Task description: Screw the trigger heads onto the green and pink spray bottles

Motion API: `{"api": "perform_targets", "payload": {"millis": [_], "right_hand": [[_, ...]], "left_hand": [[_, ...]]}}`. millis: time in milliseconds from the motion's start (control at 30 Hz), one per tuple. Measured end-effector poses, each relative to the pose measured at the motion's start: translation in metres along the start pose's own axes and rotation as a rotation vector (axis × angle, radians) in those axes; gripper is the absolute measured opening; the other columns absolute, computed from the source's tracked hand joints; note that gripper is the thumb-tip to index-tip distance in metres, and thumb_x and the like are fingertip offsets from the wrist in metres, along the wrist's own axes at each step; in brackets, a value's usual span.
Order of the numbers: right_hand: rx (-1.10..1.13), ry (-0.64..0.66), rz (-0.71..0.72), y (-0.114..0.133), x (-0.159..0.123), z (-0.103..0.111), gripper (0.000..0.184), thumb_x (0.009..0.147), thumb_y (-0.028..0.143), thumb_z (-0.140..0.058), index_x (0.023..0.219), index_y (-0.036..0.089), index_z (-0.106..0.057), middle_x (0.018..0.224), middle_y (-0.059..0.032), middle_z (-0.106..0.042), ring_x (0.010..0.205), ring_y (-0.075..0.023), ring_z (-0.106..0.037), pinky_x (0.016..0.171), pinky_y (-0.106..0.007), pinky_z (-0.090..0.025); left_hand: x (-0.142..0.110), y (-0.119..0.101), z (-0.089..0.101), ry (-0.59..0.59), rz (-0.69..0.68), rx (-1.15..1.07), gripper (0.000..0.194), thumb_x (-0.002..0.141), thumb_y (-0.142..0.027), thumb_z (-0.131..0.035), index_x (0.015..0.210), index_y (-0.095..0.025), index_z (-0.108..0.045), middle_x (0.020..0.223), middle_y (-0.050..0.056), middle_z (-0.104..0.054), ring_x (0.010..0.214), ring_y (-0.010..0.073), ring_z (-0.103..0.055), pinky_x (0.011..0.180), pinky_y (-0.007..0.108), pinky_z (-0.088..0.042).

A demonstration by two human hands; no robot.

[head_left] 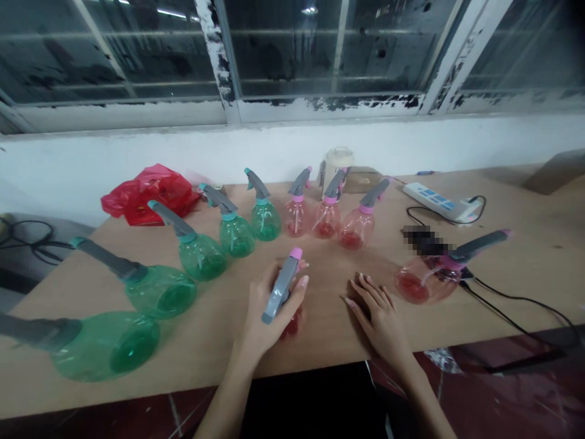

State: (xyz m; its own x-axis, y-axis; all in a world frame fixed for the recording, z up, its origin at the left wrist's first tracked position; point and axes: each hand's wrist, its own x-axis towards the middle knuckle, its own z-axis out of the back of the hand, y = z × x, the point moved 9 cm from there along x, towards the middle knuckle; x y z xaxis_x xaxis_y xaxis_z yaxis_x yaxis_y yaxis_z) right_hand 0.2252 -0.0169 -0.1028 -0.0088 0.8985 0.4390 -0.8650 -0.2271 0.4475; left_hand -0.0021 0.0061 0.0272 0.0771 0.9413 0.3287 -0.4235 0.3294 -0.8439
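My left hand (pixel 267 308) is wrapped round a pink spray bottle (pixel 282 286) at the table's near middle. Its grey trigger head with a pink nozzle tip points away from me, and most of the body is hidden by the hand. Flat on the wood lies my right hand (pixel 377 314), fingers stretched out, holding nothing. To its right stands another pink spray bottle (pixel 427 280). Beyond my hands are more pink spray bottles (pixel 326 221). Several green spray bottles (pixel 203 257) curve round to the left, the nearest green bottle (pixel 103 346) close to the front edge.
A red plastic bag (pixel 153 192) lies at the back left. Behind the pink bottles stands a pale lidded cup (pixel 339 160). A white power strip (pixel 441 203) sits at the back right, with black cables (pixel 507 317) trailing over the table's right side. Windows line the wall.
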Motion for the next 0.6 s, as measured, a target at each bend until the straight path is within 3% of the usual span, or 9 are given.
{"api": "perform_targets", "payload": {"millis": [200,333,433,533,600], "right_hand": [[0.002,-0.005,0.003,0.0003,0.0003,0.0003,0.054,0.098,0.054,-0.036,0.131,0.017,-0.058,0.139,-0.0144,-0.058,0.136,-0.0299,-0.046,0.111,-0.057,-0.033],[-0.005,-0.003,0.009,-0.0006,0.0003,-0.0006,0.056,0.099,0.055,-0.034,0.130,0.015,-0.058,0.139,-0.0147,-0.057,0.135,-0.0304,-0.046,0.111,-0.057,-0.033],[-0.001,0.000,0.012,-0.0008,0.0001,-0.0013,0.055,0.099,0.054,-0.035,0.131,0.016,-0.058,0.139,-0.0147,-0.057,0.135,-0.0305,-0.046,0.111,-0.058,-0.033],[0.010,-0.001,0.005,-0.0009,-0.0001,-0.0010,0.053,0.099,0.053,-0.036,0.132,0.017,-0.057,0.139,-0.0145,-0.057,0.136,-0.0303,-0.046,0.111,-0.057,-0.033],[0.015,-0.002,-0.002,-0.0008,-0.0001,-0.0005,0.052,0.098,0.052,-0.037,0.132,0.018,-0.057,0.139,-0.0143,-0.057,0.136,-0.0301,-0.045,0.111,-0.057,-0.033]], "left_hand": [[0.0003,0.0036,0.0007,-0.011,0.033,0.051,0.015,0.087,-0.035,-0.061,0.082,-0.021,-0.063,0.061,-0.003,-0.063,0.050,0.0128,-0.061,0.052,0.024,-0.048],[0.0004,0.0049,-0.0002,0.009,-0.012,0.068,0.022,0.087,-0.036,-0.063,0.070,-0.022,-0.060,0.055,-0.003,-0.060,0.048,0.0129,-0.059,0.048,0.025,-0.046],[0.0012,0.0059,-0.0021,0.053,0.004,0.009,0.013,0.088,-0.036,-0.062,0.090,-0.024,-0.067,0.073,0.000,-0.071,0.061,0.0159,-0.067,0.059,0.027,-0.053],[0.0020,0.0047,-0.0013,0.044,-0.015,-0.049,0.023,0.089,-0.034,-0.062,0.110,-0.027,-0.067,0.104,0.004,-0.074,0.097,0.0214,-0.071,0.086,0.034,-0.056],[0.0017,0.0064,-0.0014,0.028,-0.013,-0.075,0.025,0.089,-0.033,-0.062,0.113,-0.027,-0.066,0.112,0.006,-0.073,0.105,0.0225,-0.069,0.093,0.036,-0.055]]}}
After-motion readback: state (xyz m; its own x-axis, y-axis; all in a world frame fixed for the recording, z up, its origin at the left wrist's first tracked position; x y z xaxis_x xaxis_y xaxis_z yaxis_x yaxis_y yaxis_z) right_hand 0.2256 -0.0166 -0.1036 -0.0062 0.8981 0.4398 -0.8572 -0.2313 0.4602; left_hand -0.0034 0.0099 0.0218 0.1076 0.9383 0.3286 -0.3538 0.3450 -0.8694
